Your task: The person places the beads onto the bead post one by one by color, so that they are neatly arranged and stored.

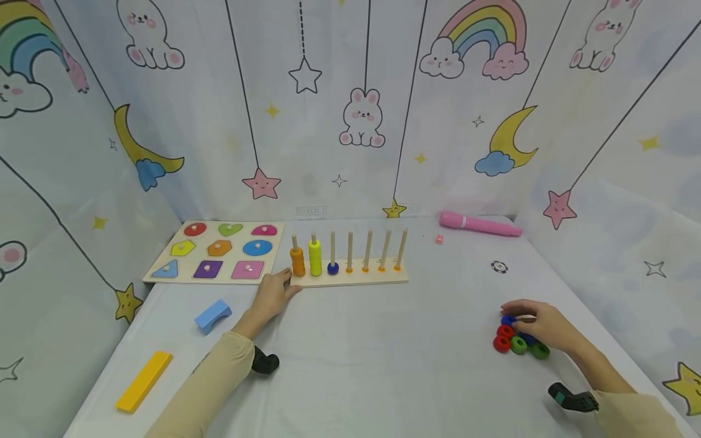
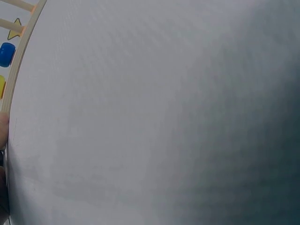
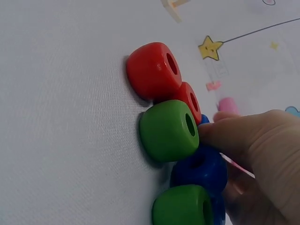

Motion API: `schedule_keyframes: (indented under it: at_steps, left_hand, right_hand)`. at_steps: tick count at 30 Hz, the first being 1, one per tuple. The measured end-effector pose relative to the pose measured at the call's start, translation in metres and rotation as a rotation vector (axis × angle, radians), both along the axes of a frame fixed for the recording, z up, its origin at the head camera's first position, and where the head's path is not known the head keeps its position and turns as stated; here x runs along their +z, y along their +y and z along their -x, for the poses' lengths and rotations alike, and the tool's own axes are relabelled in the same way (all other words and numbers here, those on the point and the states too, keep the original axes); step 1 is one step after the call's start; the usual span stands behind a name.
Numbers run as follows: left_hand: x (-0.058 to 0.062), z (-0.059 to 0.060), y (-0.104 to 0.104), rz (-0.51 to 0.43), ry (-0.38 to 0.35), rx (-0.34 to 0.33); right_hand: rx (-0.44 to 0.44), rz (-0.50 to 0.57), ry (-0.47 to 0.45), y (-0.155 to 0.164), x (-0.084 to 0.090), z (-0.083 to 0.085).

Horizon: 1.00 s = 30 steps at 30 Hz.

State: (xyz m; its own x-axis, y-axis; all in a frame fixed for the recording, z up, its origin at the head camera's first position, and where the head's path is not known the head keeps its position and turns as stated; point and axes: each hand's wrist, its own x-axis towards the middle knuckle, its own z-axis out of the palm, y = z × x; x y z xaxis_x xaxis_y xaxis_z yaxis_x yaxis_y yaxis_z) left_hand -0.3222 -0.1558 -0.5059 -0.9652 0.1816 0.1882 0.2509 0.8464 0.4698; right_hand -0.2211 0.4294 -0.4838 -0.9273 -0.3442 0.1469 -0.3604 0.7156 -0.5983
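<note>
My left hand [image 1: 272,295] grips the left end of a wooden peg board [image 1: 356,278], thumb at its front edge. Orange beads [image 1: 297,261] fill most of the first peg, yellow beads [image 1: 314,258] the second. One blue bead [image 1: 333,268] sits at the bottom of the third; the other pegs carry none. On the right, my right hand [image 1: 539,322] reaches over a cluster of loose beads, thumb and fingers pinching a blue bead [image 1: 507,319]. Beside it lie red beads [image 3: 153,71], green beads [image 3: 168,131] and another blue bead [image 3: 199,168].
A shape puzzle board [image 1: 197,264] lies at the back left. Nearer on that side are a blue arch block [image 1: 212,316] and a yellow bar [image 1: 144,382]. A pink marker [image 1: 479,224], a small pink piece [image 1: 439,239] and a black-and-white disc [image 1: 499,266] lie at the back right.
</note>
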Motion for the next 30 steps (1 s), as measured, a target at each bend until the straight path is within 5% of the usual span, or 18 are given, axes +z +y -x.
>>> schedule_keyframes:
  at_steps: [5,10,21,30]
  left_hand:
    - [-0.001,0.002,0.000,0.014,-0.024,-0.002]
    - [0.000,0.002,-0.001,0.009,-0.016,-0.002]
    - [-0.003,0.002,-0.002,-0.006,-0.010,-0.003]
    - [-0.001,0.002,0.000,-0.004,0.004,0.000]
  right_hand:
    - [-0.062,-0.040,0.045,-0.003,0.003,0.004]
    - [-0.092,0.051,0.107,-0.033,0.017,0.022]
    - [0.058,0.296,0.195,-0.188,0.083,0.073]
    - [0.182,0.401,0.198,-0.277,0.089,0.132]
